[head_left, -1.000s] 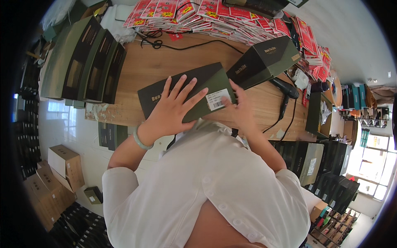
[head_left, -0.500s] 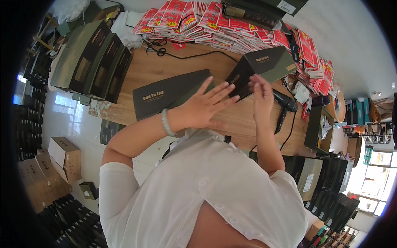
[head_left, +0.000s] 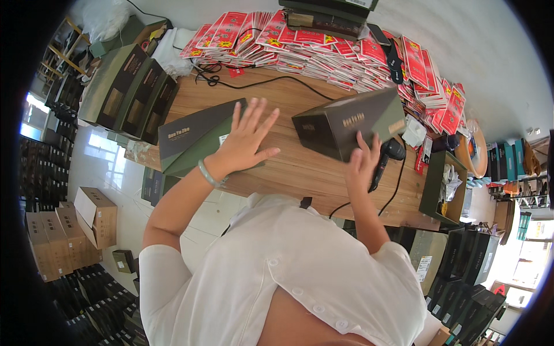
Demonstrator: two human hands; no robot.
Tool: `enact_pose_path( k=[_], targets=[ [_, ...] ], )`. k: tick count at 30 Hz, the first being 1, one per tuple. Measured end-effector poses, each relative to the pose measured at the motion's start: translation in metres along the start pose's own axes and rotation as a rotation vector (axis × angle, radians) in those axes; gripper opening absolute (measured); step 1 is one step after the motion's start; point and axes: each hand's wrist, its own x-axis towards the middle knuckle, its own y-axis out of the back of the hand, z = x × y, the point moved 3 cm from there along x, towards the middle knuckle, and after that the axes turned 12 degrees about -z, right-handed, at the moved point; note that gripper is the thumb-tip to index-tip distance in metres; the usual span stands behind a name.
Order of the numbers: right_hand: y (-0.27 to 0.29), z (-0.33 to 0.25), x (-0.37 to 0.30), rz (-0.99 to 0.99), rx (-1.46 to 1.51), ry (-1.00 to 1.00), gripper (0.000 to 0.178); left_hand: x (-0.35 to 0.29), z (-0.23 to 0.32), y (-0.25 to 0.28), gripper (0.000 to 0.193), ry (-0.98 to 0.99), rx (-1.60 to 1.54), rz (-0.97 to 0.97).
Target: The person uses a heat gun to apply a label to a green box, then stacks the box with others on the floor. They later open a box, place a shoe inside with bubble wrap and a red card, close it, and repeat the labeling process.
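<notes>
A dark grey and green box (head_left: 199, 130) lies on the left part of the wooden table (head_left: 271, 167). My left hand (head_left: 248, 141), with a pale bangle at the wrist, is spread flat over the right end of that box. Towards the right stands a second box (head_left: 346, 118) of the same colours, its corner pointing at me. At its near lower edge is my right hand (head_left: 362, 164), its fingers loosely bent and apart. Whether those fingertips touch the box I cannot tell.
A black hair dryer (head_left: 381, 164) lies right of my right hand, its cord trailing nearby. Red printed packets (head_left: 323, 55) heap along the back. Several stacked boxes (head_left: 130, 95) stand at the left, and an open green box (head_left: 444, 187) sits at the right edge.
The left box has shifted left, and my left hand has moved left with it. The right box has turned and lies further left in view. My right hand's fingers have spread.
</notes>
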Motion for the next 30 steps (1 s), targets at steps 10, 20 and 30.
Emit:
enact_pose_path(
  k=[10,20,30],
  targets=[
    [0.077,0.125,-0.069,0.010,0.937,-1.078,0.126,0.001,0.124,-0.113,0.064,0.132,-0.768,-0.048],
    [0.043,0.126,-0.054,0.023,1.045,-0.795,0.099,-0.056,0.137,-0.145,0.065,0.428,-1.288,-0.127],
    [0.087,-0.044,-0.046,-0.012,1.232,-0.407,0.078,-0.115,0.128,-0.105,0.104,0.353,-1.691,0.275]
  ],
)
